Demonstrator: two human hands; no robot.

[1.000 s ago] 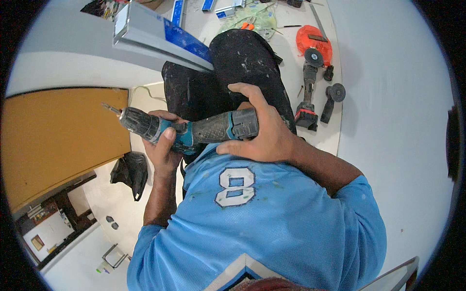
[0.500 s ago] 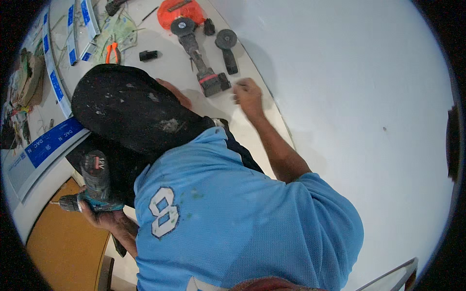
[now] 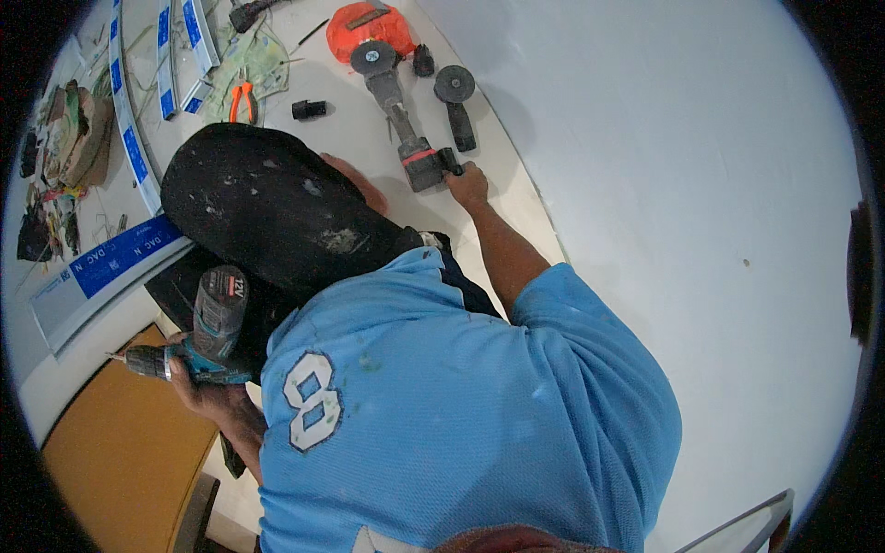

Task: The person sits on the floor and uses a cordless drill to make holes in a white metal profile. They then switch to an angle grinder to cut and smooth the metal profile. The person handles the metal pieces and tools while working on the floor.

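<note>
My left hand (image 3: 207, 394) grips a teal and black cordless drill (image 3: 215, 361) low on the left, its thin bit pointing left and its grey battery upward. At upper centre, my right hand (image 3: 467, 187) is closed around a small black piece (image 3: 450, 162), mostly hidden in its fingers. That piece sits right beside the battery end of an angle grinder (image 3: 395, 115) lying on the floor; whether they touch, I cannot tell. A black sanding or disc-headed tool (image 3: 455, 100) lies just beyond this hand.
My black, paint-flecked knee (image 3: 267, 184) rises between the hands. Beyond it lie orange-handled pliers (image 3: 243, 102), black blocks (image 3: 309, 110), an orange bag (image 3: 358, 23) and blue-white strips (image 3: 135, 155). A brown board (image 3: 111, 433) is at lower left; a white wall (image 3: 664, 203) bounds the right.
The view has shifted, moving most things slightly right. My right hand has turned, and the small black piece now shows by the grinder's battery. The drill remains in my left hand, tilted slightly differently.
</note>
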